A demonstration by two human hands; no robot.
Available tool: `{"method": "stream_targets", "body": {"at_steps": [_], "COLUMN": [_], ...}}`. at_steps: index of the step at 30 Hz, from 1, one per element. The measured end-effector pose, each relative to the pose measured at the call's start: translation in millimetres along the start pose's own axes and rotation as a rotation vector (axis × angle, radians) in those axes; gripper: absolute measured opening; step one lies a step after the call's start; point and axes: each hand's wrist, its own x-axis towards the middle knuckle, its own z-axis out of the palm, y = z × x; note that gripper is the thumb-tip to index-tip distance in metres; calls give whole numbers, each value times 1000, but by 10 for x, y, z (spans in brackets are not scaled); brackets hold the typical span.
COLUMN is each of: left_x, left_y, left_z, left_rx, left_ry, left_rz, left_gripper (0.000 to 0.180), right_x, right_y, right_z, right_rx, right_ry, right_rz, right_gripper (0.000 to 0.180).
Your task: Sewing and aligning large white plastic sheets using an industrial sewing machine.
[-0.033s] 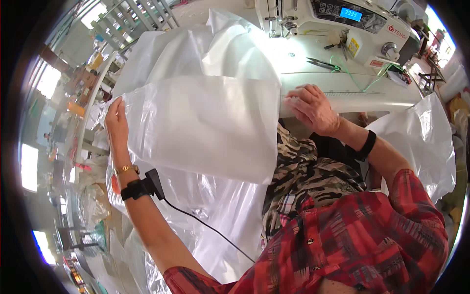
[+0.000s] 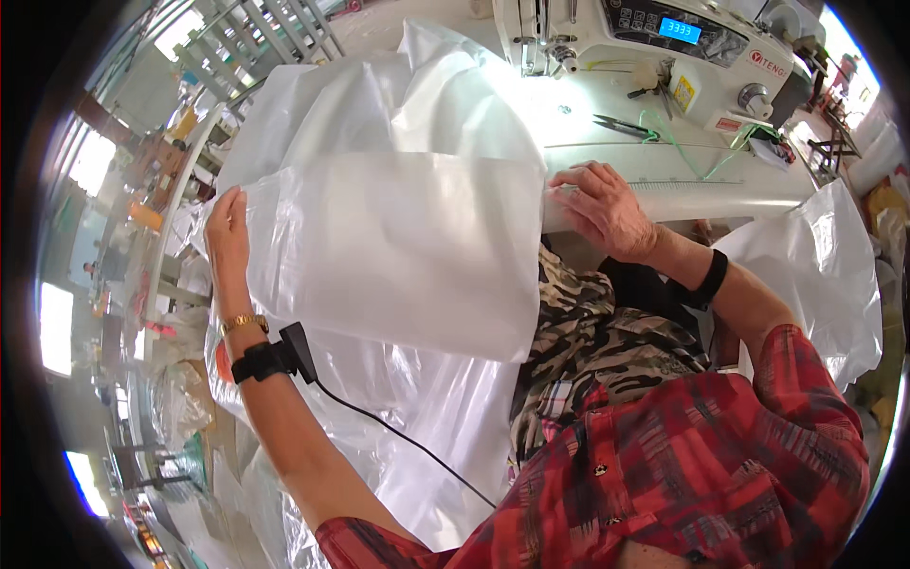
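Observation:
A large sheet of whitish translucent plastic (image 2: 417, 251) spreads in front of me, its upper part lying on the table and a folded-over panel facing me. At its left edge my left hand (image 2: 227, 237) is closed, the thumb behind and fingertips along the border. My right hand (image 2: 609, 213) is closed in a pinch at the panel's upper right edge, just in front of the sewing table. What lies between those right fingertips is mostly the sheet's edge, partly hidden. More of the plastic hangs down over my lap.
A white sewing machine (image 2: 592, 57) with a lit display stands at the back right. On its table (image 2: 682, 156) lie black tweezers (image 2: 624, 124) and green thread (image 2: 675, 147). Another plastic sheet (image 2: 815, 275) hangs at the right. A black cable (image 2: 408, 434) runs from my left wrist.
The panel's lower right corner has sunk very slightly. Both hands stay almost where they were at the sheet's edges.

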Motion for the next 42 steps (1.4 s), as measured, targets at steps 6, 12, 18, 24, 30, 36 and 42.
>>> {"method": "stream_targets", "body": {"at_steps": [6,12,18,24,30,36,42], "left_x": [482,198,-14,-244,-1056,-2051,-1612], "left_y": [-213,17,186,150,-5,-128,726], "left_z": [512,1102,1166,971,-13,-798,-607], "left_rx": [165,473,456,531,689,489,657], "left_ry": [-462,-452,-219,-236,-352,-294,-331], "left_rz": [-227,-209,-157,-115,-168,-293,-166], "left_gripper": [59,72,47,33,28,40,57], "right_x": [34,54,131,62,-106,-291,-474], "right_y": [28,-39,-289,-221,49,163,-302], "right_z": [-12,34,291,401,252,-19,-178], "right_rx": [-15,42,-65,-87,67,9,150], "right_ry": [-235,-247,-133,-34,-98,-54,-212], "right_rz": [53,75,89,-79,-266,-287,-265], "right_gripper": [50,52,43,27,28,38,34]}}
